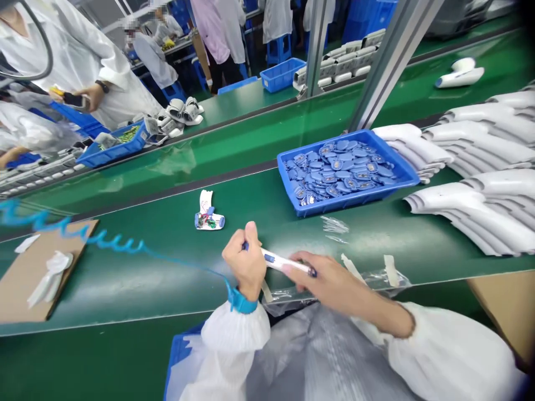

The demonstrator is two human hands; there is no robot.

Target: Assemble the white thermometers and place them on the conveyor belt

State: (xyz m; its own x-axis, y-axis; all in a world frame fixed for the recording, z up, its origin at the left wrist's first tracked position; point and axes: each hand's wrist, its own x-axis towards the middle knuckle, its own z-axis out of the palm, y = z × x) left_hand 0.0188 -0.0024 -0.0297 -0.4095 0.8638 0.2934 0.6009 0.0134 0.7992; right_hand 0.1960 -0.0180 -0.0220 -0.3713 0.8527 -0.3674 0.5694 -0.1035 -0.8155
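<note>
Two hands [246, 266] [318, 274] gripping slim white device [275, 260], seemingly smooth plastic, above green worktop [146, 292].

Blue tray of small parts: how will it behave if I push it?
The blue tray will probably slide rather than tip, being wide and low. Its small blue parts may shift if jolted, since they lie jumbled.

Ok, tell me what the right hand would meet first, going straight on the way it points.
Besides the white-and-blue device that it holds, the right hand would likely meet the left hand first, closed around the same device; depth is hard to judge in this one view.
</note>
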